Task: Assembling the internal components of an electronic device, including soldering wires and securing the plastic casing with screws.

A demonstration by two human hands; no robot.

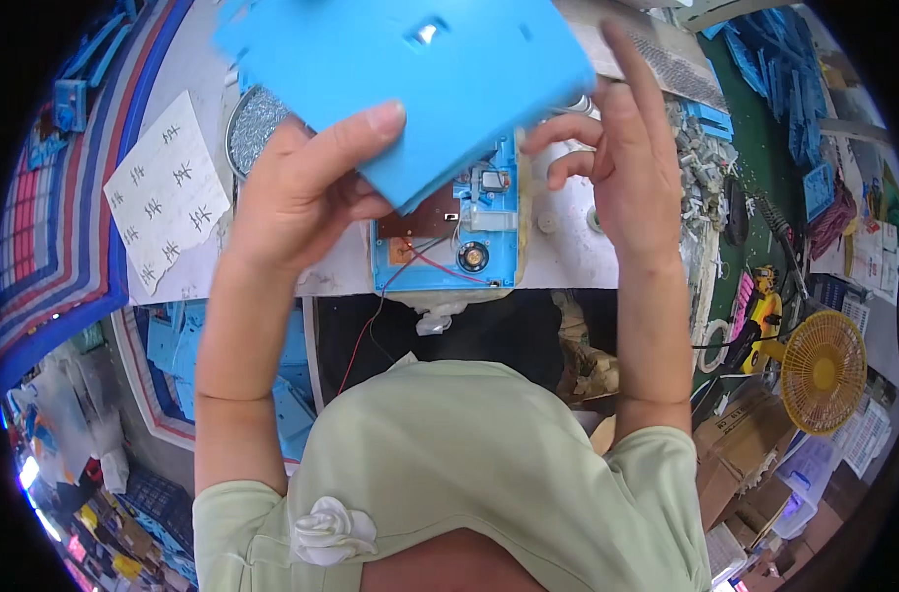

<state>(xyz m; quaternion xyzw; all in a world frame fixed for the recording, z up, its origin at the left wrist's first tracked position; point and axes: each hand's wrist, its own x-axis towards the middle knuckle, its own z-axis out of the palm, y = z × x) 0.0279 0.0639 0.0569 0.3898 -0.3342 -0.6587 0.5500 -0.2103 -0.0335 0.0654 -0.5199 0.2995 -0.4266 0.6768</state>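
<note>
My left hand (306, 187) grips the lower left corner of a flat blue plastic panel (469, 89), thumb on top and fingers underneath. The panel is held tilted above the table and has a small opening near its top. At its right edge my right hand (632, 168) is open, fingers spread; whether a fingertip touches the panel I cannot tell. Below the panel lies a blue plastic casing (504, 266), partly hidden. Inside it show a brown circuit board (432, 219), a small round speaker (473, 258) and thin wires. Red and black wires (357, 347) hang over the table's front edge.
A round dish of small metal screws (257, 123) and a paper with handwritten marks (153, 207) are on the left. Many small grey parts (696, 168) line the right side. Blue panels (178, 340) fill a bin below left; a yellow fan (823, 373) stands right.
</note>
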